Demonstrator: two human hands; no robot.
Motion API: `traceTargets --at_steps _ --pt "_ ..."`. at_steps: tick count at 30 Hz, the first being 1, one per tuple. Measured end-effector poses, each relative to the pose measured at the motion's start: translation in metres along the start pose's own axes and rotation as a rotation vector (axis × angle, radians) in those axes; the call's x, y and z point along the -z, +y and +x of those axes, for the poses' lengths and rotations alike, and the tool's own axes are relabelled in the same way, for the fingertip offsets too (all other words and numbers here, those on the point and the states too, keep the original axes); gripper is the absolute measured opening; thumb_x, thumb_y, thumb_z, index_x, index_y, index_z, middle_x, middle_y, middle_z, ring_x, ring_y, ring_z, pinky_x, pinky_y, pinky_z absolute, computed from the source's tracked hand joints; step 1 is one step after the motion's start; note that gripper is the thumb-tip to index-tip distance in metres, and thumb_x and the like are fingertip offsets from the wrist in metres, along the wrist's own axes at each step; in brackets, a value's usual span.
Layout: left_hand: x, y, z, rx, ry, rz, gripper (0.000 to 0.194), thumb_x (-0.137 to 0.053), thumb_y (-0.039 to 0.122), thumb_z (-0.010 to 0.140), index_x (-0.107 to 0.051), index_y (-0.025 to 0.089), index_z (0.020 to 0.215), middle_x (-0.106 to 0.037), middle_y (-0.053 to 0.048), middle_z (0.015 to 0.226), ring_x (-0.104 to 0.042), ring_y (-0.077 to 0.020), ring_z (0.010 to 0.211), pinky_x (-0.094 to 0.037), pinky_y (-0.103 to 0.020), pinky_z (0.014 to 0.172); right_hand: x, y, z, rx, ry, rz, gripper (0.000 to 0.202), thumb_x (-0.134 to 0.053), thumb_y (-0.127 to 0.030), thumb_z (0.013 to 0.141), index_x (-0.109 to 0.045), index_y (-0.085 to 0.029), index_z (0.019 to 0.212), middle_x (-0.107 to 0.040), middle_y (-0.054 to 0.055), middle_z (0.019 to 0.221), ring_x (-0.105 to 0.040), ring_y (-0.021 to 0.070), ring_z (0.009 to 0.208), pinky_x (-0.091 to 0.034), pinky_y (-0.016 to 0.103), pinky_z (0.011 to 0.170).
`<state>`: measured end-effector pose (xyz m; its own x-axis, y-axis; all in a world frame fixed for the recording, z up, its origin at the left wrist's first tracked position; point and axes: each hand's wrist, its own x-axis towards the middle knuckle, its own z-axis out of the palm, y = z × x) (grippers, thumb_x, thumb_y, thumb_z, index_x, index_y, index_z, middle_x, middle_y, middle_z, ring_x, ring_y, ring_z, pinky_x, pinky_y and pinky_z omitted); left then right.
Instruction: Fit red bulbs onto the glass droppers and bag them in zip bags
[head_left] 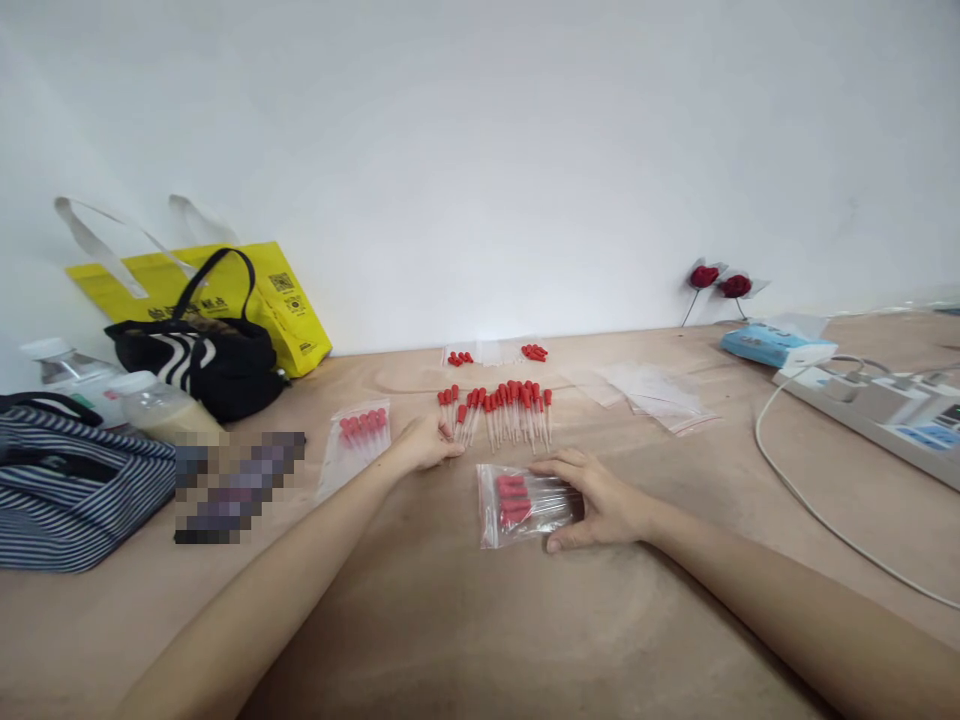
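Several red-capped clear droppers [514, 405] lie in a row on the wooden table. At the row's left end my left hand [431, 443] has its fingers pressed together beside the droppers; what they pinch, if anything, is too small to name. My right hand [592, 500] is curled round the right end of a clear zip bag [491, 510] that holds several red-capped droppers, its thumb and fingers on the plastic. A second zip bag [337, 465] with red-capped droppers lies to the left of my left hand.
Small red caps [535, 352] lie on plastic at the back, with flat clear bags [652, 390] to the right. A power strip [900, 420] and white cable [810, 510] are at right. Yellow bag [300, 320], black bag, bottles and striped bag [90, 490] stand left.
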<state>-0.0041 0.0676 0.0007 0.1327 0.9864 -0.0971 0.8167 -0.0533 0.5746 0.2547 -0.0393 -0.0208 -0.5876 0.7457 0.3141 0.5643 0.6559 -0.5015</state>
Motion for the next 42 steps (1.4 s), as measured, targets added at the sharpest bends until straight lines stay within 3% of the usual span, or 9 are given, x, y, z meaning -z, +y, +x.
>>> traceTargets --at_steps 7,11,13,18,23,29,33,36,42 --pt "0.002 0.01 -0.019 0.031 -0.08 0.051 0.016 -0.061 0.018 0.059 -0.047 0.018 0.066 -0.052 0.006 0.039 -0.051 -0.0109 0.038 -0.033 -0.018 0.041 0.0 0.0 0.0 -0.011 -0.004 -0.001 0.076 -0.067 -0.056 0.055 -0.046 -0.018 0.118 -0.051 0.011 0.116 -0.046 0.0255 0.107 -0.034 0.042 0.09" --pt "0.007 0.012 -0.042 -0.01 -0.182 0.046 0.018 -0.062 0.028 0.06 -0.048 0.017 0.062 -0.053 0.005 0.039 -0.051 -0.0123 0.038 -0.034 -0.019 0.04 0.0 -0.001 0.0 -0.005 0.0 0.003 0.075 -0.067 -0.056 0.055 -0.046 -0.019 0.118 -0.051 0.011 0.117 -0.045 0.026 0.108 -0.034 0.042 0.09" --pt "0.012 0.012 -0.042 -0.051 -0.156 0.052 0.02 -0.061 0.034 0.062 -0.05 0.017 0.06 -0.053 0.004 0.042 -0.052 -0.013 0.042 -0.035 -0.02 0.043 0.001 -0.002 0.0 -0.002 -0.001 0.006 0.076 -0.067 -0.056 0.055 -0.046 -0.019 0.119 -0.051 0.011 0.117 -0.045 0.0262 0.108 -0.034 0.043 0.09" --pt "0.023 0.019 -0.005 -0.154 0.039 0.064 0.021 -0.059 0.03 0.063 -0.056 0.018 0.08 -0.052 0.004 0.058 -0.051 -0.0137 0.059 -0.033 -0.021 0.054 0.0 -0.001 0.0 -0.015 0.002 -0.006 0.077 -0.067 -0.057 0.055 -0.046 -0.02 0.119 -0.051 0.012 0.117 -0.046 0.0273 0.107 -0.034 0.044 0.089" --pt "0.025 0.021 0.03 -0.189 -0.1 0.025 0.034 -0.072 0.027 0.043 -0.06 0.017 0.073 -0.046 0.007 0.055 -0.045 -0.0113 0.052 -0.032 -0.02 0.051 0.001 -0.001 0.001 0.005 -0.005 -0.005 0.076 -0.067 -0.057 0.056 -0.046 -0.019 0.119 -0.052 0.011 0.115 -0.047 0.0265 0.105 -0.035 0.042 0.089" --pt "0.027 0.02 0.035 -0.197 -0.207 -0.085 0.037 -0.076 0.027 0.033 -0.055 0.016 0.063 -0.051 0.006 0.059 -0.05 -0.0125 0.061 -0.036 -0.02 0.056 0.002 -0.003 0.002 0.006 -0.004 -0.007 0.077 -0.067 -0.056 0.055 -0.047 -0.017 0.117 -0.052 0.012 0.115 -0.046 0.026 0.106 -0.034 0.042 0.09" --pt "0.039 0.021 0.02 -0.212 -0.25 -0.229 0.038 -0.072 0.037 0.047 -0.051 0.016 0.071 -0.05 0.005 0.058 -0.051 -0.0112 0.058 -0.039 -0.022 0.055 0.002 -0.003 0.002 0.003 -0.004 -0.004 0.076 -0.068 -0.055 0.055 -0.046 -0.019 0.118 -0.051 0.011 0.115 -0.046 0.0262 0.106 -0.034 0.042 0.089" --pt "0.048 0.015 -0.002 -0.23 -0.213 -0.346 0.038 -0.065 0.044 0.058 -0.047 0.017 0.079 -0.051 0.004 0.063 -0.052 -0.0102 0.059 -0.042 -0.023 0.057 0.002 -0.002 0.001 0.0 -0.001 -0.001 0.075 -0.068 -0.055 0.055 -0.046 -0.019 0.118 -0.052 0.011 0.115 -0.046 0.0262 0.106 -0.034 0.042 0.089" --pt "0.039 -0.011 -0.056 -0.21 0.06 -0.636 0.042 -0.064 0.047 0.06 -0.042 0.019 0.082 -0.055 0.003 0.069 -0.055 -0.0114 0.065 -0.044 -0.023 0.059 0.001 -0.001 0.001 0.009 0.004 -0.005 0.076 -0.067 -0.056 0.055 -0.046 -0.02 0.118 -0.051 0.011 0.115 -0.046 0.0263 0.107 -0.034 0.042 0.09"
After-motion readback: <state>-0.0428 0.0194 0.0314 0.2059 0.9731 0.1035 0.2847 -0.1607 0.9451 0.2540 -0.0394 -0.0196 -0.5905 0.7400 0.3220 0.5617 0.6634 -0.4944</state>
